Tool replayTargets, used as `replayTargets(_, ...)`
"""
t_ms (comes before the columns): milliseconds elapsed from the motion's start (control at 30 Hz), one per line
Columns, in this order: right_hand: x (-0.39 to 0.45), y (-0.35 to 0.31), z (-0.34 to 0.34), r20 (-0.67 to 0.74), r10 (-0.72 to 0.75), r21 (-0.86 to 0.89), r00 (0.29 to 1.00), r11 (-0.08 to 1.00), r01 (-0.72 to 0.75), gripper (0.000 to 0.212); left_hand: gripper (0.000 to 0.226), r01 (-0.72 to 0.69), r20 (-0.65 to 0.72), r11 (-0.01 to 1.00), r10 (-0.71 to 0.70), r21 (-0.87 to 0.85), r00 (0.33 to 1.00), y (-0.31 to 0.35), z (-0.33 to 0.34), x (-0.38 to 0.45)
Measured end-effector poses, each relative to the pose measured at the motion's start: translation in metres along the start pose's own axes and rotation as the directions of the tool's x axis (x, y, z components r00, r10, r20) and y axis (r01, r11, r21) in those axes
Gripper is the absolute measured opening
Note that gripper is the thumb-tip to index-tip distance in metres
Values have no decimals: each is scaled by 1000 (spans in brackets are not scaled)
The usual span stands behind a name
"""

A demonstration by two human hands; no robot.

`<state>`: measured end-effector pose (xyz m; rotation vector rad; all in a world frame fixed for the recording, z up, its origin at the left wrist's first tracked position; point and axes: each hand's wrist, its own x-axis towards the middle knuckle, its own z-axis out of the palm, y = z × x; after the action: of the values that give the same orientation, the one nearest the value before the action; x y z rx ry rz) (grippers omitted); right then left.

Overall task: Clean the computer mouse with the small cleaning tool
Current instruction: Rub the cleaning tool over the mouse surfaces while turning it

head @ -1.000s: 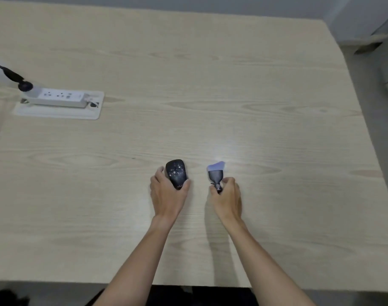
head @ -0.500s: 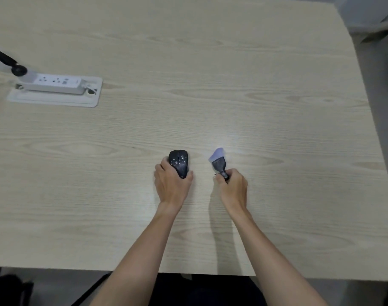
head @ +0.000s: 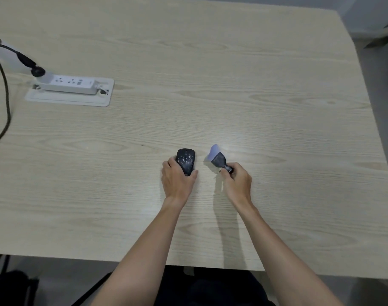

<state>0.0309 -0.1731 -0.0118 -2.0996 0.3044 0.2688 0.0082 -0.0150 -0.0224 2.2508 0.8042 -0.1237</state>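
- table (head: 210, 89): pale beige wood, fine grey-brown grain w/ oval knot swirls; whitish glare patch nr centre
- mouse (head: 185, 161): black, speckled w/ small white flecks on top
- cleaning tool (head: 218, 159): dark grey/black body & handle, bristle end pale lilac-blue
- power strip (head: 70, 83): white, dark socket holes
- mounting plate (head: 67, 99) under strip: white/off-white
- plug (head: 37, 71) & cable (head: 5, 89): black
- floor (head: 378, 69) at rt: plain grey
- area below table edge: v. dark, near black

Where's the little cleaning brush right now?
In the head view, the brush is in the right hand, lifted just right of the speckled mouse, not touching it.
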Motion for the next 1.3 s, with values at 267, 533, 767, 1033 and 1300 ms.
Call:
replayTargets(267, -9, -21, -9, 26, -97, 35, 995, 995, 96, 6, 65, -25, 61, 997, 30, -71, 998, -12, -12, -4)
replayTargets(533, -12, -46, 11, 151, -213, -28, 965, 975, 219, 9, 57, -18, 80, 997, 24, -80, 996, -20, -19, -10)
replayTargets(767, -6, -53, 15, 161, -168, -158, 973, 968, 193, 11, 55, -43, 86, 995, 51, -94, 995, -28, -24, -13)
replayTargets(1033, -6, -61, 18, 253, -140, -164, 957, 969, 185, 7, 59, -52, 85, 993, 62, -110, 994, -35, -25, -16)
replayTargets(1300, -9, -62, 18, 167, -177, -168, 970, 964, 205, 18, 58, -62, 90, 991, 73, -117, 993, -42, -28, -19)
